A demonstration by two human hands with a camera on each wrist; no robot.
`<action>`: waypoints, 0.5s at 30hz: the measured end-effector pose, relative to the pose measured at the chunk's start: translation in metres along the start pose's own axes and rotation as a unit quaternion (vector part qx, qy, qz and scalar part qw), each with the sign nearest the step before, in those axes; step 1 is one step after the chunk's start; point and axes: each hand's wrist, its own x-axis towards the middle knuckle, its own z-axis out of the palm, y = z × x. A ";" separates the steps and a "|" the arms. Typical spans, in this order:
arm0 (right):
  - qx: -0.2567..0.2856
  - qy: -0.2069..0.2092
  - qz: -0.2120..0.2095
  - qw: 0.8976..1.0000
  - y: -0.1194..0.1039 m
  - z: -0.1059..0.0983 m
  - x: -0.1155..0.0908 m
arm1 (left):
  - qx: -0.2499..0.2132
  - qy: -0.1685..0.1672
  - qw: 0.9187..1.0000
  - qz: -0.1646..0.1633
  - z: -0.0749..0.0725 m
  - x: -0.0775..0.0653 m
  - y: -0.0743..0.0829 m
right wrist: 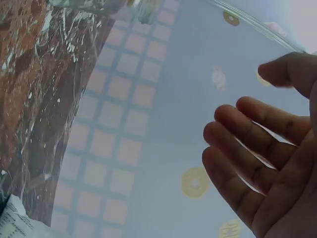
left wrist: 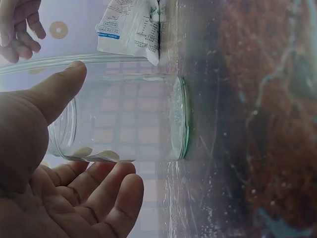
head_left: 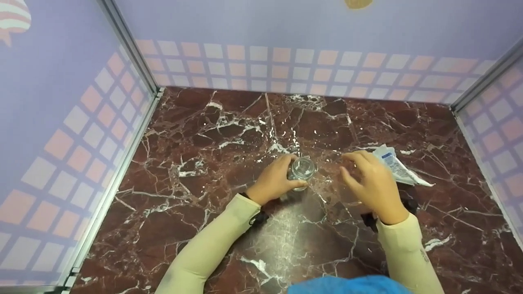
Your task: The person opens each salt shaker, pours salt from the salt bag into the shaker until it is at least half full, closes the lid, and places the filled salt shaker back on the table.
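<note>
A clear glass jar (head_left: 303, 168) stands upright on the table, its mouth uncovered. My left hand (head_left: 278, 179) holds it from the left side, thumb on the near side and fingers behind. In the left wrist view the jar (left wrist: 129, 119) lies between the thumb and the fingertips, and its base has a greenish tint. To the right of it, my right hand (head_left: 369, 179) is raised with relaxed, spread fingers and nothing in them. A white printed packet (head_left: 394, 166) lies just beyond the right hand, partly covered by it in the head view.
The dark red marbled table (head_left: 204, 228) has white veins and small pale specks. Lilac panels with pink and white squares (head_left: 257, 67) enclose it at the back and both sides. Metal profiles (head_left: 135, 139) run along the panel edges. Something blue (head_left: 347, 286) shows at the bottom edge.
</note>
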 end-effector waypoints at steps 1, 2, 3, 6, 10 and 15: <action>-0.002 -0.001 0.007 1.000 0.002 0.001 0.000 | 0.000 -0.003 1.000 -0.001 0.001 -0.001 -0.001; -0.004 -0.005 0.011 1.000 0.004 0.002 -0.001 | 0.000 -0.007 1.000 -0.002 0.001 -0.002 -0.001; -0.003 -0.006 0.016 1.000 0.006 0.002 -0.003 | 0.001 -0.009 1.000 -0.002 0.002 -0.002 -0.001; -0.007 -0.010 0.036 0.999 0.011 0.001 -0.005 | -0.001 -0.010 1.000 0.004 0.002 -0.002 0.000; -0.020 -0.024 0.065 0.997 0.015 -0.002 -0.003 | 0.001 -0.010 1.000 0.009 0.001 0.000 0.002; -0.026 -0.058 0.075 0.995 0.018 0.001 -0.002 | 0.009 -0.008 1.000 0.006 0.001 0.000 -0.001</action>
